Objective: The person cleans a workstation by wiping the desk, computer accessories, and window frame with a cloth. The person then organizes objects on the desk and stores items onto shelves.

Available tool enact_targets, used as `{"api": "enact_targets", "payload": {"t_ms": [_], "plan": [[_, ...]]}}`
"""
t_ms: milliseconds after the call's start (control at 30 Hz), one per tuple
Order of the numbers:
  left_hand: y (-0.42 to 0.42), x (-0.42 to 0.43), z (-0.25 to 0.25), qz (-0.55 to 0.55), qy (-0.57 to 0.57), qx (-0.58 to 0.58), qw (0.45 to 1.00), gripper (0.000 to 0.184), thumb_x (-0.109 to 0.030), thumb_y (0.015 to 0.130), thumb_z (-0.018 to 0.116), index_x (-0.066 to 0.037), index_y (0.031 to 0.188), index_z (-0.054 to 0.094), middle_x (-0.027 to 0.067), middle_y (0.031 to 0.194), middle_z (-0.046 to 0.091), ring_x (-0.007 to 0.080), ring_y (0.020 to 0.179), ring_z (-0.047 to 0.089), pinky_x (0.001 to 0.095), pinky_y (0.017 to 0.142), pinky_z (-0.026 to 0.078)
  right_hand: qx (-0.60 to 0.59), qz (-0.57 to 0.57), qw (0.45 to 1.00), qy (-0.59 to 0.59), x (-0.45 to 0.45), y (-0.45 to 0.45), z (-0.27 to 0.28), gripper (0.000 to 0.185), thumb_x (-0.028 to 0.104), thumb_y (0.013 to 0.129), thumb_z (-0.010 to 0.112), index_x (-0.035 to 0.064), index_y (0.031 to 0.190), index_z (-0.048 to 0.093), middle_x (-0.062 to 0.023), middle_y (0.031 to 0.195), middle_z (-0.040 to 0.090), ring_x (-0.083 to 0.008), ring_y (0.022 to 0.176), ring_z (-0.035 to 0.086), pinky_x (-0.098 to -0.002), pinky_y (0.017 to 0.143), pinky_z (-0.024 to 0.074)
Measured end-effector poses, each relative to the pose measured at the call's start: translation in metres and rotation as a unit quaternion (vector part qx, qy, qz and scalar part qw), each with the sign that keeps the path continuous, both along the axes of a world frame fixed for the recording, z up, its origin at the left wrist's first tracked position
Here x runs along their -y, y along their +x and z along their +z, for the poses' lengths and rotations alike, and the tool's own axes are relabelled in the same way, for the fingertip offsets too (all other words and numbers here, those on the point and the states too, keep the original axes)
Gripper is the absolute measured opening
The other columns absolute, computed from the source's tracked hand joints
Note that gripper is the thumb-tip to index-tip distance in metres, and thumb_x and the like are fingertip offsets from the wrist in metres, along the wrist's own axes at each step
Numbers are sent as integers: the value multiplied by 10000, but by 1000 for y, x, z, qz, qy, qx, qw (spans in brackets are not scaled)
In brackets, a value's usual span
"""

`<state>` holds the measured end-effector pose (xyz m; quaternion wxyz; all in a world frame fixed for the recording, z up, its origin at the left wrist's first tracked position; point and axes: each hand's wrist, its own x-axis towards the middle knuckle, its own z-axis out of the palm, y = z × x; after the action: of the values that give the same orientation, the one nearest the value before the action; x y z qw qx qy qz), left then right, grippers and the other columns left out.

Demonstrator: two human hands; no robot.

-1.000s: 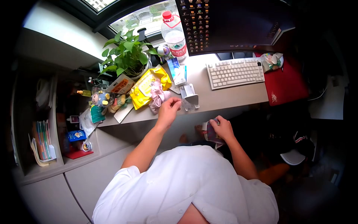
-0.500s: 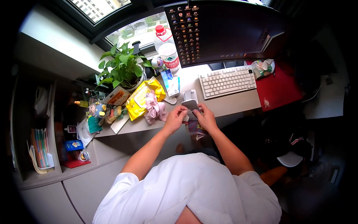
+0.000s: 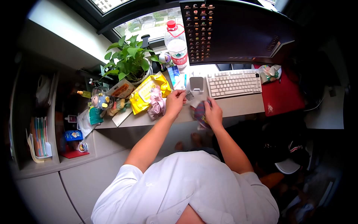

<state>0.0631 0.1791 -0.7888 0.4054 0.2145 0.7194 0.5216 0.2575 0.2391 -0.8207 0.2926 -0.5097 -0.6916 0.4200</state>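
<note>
My left hand (image 3: 176, 103) is closed in a pinch over the desk's front edge. At its fingertips is a small greyish, partly see-through piece (image 3: 190, 96), too small to name. My right hand (image 3: 214, 112) grips a soft-looking dark purple patterned item (image 3: 200, 113), like folded fabric, blurred at its lower end. This item hangs just in front of the desk edge, apart from my left hand. Behind my hands stands a grey phone stand (image 3: 196, 84). Left of my left hand lies a pink scrunchie (image 3: 157, 103), against a yellow wipes pack (image 3: 143, 95).
A white keyboard (image 3: 234, 83) sits under a wide monitor (image 3: 242, 33), with a red mat (image 3: 282, 97) to its right. A large bottle (image 3: 176, 46), a potted plant (image 3: 128, 61) and small toys crowd the left side. Shelves (image 3: 56, 123) stand further left.
My hands have moved apart. My right hand has shifted right and now grips the dark purple item, which hung below both hands before. The camera view has shifted slightly.
</note>
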Motion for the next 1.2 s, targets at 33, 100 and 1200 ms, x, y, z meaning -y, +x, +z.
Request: {"api": "enact_targets", "payload": {"t_ms": [33, 100, 1200], "plan": [[1, 5, -1, 7, 6, -31, 999, 182, -127, 999, 655, 3, 1108, 721, 74, 992, 733, 135, 821, 685, 276, 732, 569, -5, 0, 1000, -24, 10, 16, 0, 363, 292, 983, 656, 55, 1255, 690, -220, 1128, 737, -394, 1060, 707, -431, 935, 535], [6, 11, 0, 16, 21, -95, 995, 142, -93, 976, 669, -5, 1059, 743, 62, 922, 722, 155, 778, 701, 285, 685, 565, 1, -10, 999, -53, 32, 47, -7, 293, 259, 977, 680, 48, 1174, 728, -190, 1060, 756, -316, 1010, 728, -381, 902, 544], [19, 84, -21, 7, 25, -604, 797, 615, -189, 805, 797, -111, 1384, 606, 99, 1188, 618, 310, 1137, 577, 465, 989, 414, 202, 112, 896, 380, 2, 27, 8, 570, 259, 887, 762, 140, 1420, 599, -183, 1506, 496, -381, 1425, 425, -598, 1189, 259]]}}
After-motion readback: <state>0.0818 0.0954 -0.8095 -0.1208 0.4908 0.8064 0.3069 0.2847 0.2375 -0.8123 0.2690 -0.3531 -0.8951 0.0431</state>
